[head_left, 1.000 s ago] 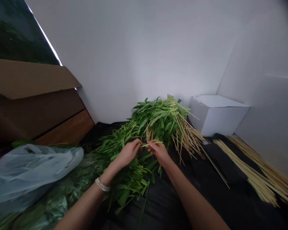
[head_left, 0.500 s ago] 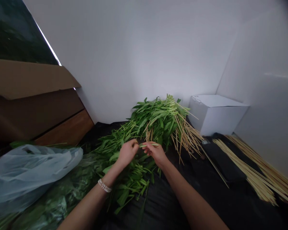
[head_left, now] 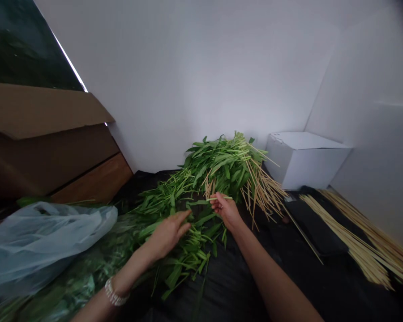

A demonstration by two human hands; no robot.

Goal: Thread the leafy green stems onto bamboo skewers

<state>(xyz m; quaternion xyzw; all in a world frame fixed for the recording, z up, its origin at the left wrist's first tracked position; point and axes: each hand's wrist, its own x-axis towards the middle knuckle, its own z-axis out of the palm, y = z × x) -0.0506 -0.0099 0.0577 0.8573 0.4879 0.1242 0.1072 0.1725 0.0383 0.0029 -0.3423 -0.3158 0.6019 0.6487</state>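
Observation:
Pinched in my right hand (head_left: 224, 210) is a pale green stem (head_left: 226, 197), its leafy end pointing left. My left hand (head_left: 170, 230) is apart from it, fingers spread with nothing between them, just over the loose green leaves and cut stems (head_left: 195, 250). Behind the hands lies a heap of leafy greens (head_left: 221, 156), with thin wooden sticks (head_left: 262, 188) poking out on its right side. A bead bracelet (head_left: 116, 293) circles my left wrist.
At left are a translucent plastic bag (head_left: 50, 241) and a cardboard box (head_left: 47, 147). A white box (head_left: 309, 156) stands back right. Bundles of sticks (head_left: 349, 241) lie at right beside a dark flat object (head_left: 314, 228) on black sheeting (head_left: 238, 286).
My left hand has let go of the stem and moved down and left, its fingers opening. My right hand still holds the stem and has shifted slightly right.

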